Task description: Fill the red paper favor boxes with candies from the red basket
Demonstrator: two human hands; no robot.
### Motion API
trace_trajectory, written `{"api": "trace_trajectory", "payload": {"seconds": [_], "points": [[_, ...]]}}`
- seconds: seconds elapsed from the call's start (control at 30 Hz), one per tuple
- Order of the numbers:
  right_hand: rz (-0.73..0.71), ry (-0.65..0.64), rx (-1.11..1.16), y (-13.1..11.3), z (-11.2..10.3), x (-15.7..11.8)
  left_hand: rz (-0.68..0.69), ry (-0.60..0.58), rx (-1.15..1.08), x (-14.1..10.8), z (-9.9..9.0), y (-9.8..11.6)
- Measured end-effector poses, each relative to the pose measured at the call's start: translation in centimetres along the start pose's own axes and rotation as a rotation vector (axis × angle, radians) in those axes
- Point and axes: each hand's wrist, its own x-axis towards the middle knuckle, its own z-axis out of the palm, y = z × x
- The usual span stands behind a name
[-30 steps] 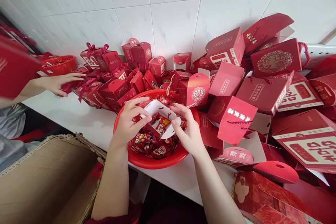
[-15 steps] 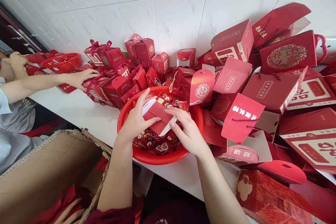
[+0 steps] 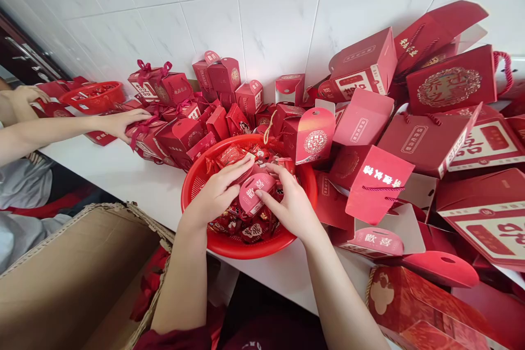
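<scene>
Between my two hands is a small red gift box (image 3: 257, 192), held over a red plastic basket (image 3: 250, 251). Its rounded pink-red flap with pale lettering faces up toward me. My left hand (image 3: 219, 191) grips the box from the left, fingers along its far side. From the right, my right hand (image 3: 289, 202) holds it, with the thumb on the rounded flap. Red-wrapped candies (image 3: 252, 229) fill the basket below and around the box. My fingers hide much of the box's sides.
Many red gift boxes (image 3: 445, 87) crowd the white table (image 3: 94, 161) on the right and along the tiled wall. A cardboard carton (image 3: 82, 251) stands at lower left. A co-worker's hand (image 3: 125, 123) touches ribboned boxes at left, near a second red basket (image 3: 92, 99).
The box between my hands has been turned, and its rounded lettered flap now shows instead of the plain flaps. A hand inside the carton has left view.
</scene>
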Motion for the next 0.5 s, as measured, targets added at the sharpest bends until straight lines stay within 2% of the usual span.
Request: {"api": "trace_trajectory", "payload": {"seconds": [0.1,0.23,0.5], "points": [[0.056,0.005,0.018,0.17,0.18,0.08,0.005,-0.043,-0.055,-0.16,-0.21,0.16],[0.084,-0.034,0.023,0.09,0.18,0.16,-0.082,-0.055,0.095,-0.11,-0.28,0.66],[0.141,-0.047,-0.010,-0.08,0.16,0.45,-0.075,-0.094,0.172,0.21,-0.15,0.71]]}}
